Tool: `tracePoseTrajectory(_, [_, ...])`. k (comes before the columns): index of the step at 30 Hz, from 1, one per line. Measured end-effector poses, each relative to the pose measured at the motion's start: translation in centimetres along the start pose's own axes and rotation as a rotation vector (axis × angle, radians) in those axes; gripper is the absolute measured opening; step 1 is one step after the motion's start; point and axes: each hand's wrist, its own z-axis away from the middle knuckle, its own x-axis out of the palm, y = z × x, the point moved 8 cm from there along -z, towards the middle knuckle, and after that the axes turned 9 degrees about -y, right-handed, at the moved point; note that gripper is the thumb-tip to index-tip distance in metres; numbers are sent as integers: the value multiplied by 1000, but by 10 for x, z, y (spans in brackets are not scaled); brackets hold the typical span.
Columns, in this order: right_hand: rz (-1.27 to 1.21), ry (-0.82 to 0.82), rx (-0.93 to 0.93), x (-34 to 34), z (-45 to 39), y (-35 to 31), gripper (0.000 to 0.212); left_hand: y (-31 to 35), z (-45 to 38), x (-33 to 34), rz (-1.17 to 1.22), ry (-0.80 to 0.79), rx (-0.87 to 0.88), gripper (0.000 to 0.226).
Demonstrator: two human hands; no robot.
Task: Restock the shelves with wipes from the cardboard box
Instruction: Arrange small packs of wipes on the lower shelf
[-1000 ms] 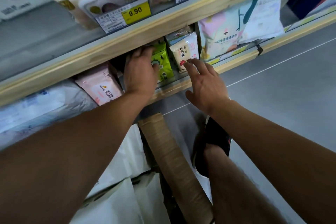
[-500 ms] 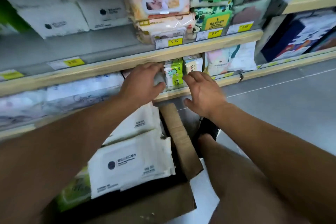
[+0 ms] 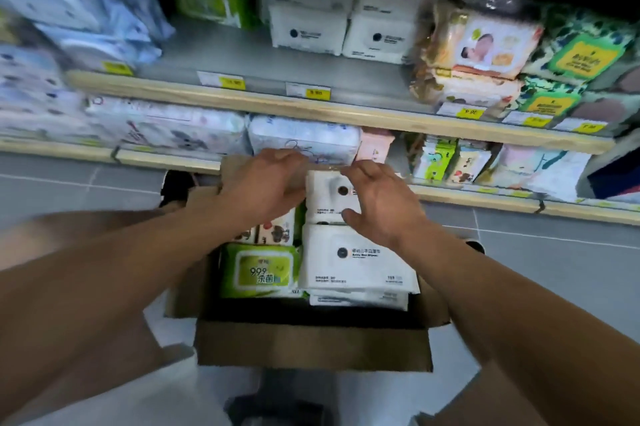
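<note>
An open cardboard box (image 3: 311,346) stands on the floor below the shelves, holding several wipes packs: a green pack (image 3: 258,270), a large white pack (image 3: 356,263) and a patterned pack (image 3: 273,231). At the box's far end a smaller white wipes pack (image 3: 329,197) stands upright. My left hand (image 3: 263,186) holds its left side, fingers bent over the top corner. My right hand (image 3: 381,207) grips its right side, fingers over the top edge and thumb on the front.
The middle shelf (image 3: 311,110) carries matching white packs (image 3: 311,31) with bare grey space in front, and baby wipes (image 3: 485,48) to the right. The bottom shelf (image 3: 485,193) holds small packs. Grey tiled floor surrounds the box.
Both hands pulled back from the small packs on the bottom shelf and came down onto the white pack in the box. My view tilted up and back.
</note>
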Motion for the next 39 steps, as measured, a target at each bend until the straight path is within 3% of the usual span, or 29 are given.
tracePoseTrajectory(12, [20,-252,-88,67,-82,-91,64,-128,36,33,55,-68,-143,61])
tracePoseTrajectory(18, [-53,-328,-8,101,-131,-97,70,-164,10,64,-32,-210,-127,59])
tracePoseTrajectory(28, [143,-485,138,158,-165,-87,70,-198,-12,119,-85,-287,-107,60])
tracePoseTrajectory(34, [246,-390,128,158,-167,-89,69,-195,-11,121,-124,-225,-130,61])
tracePoseTrajectory(39, [249,-314,73,146,-158,-97,64,-182,-6,113,-97,-187,-141,49])
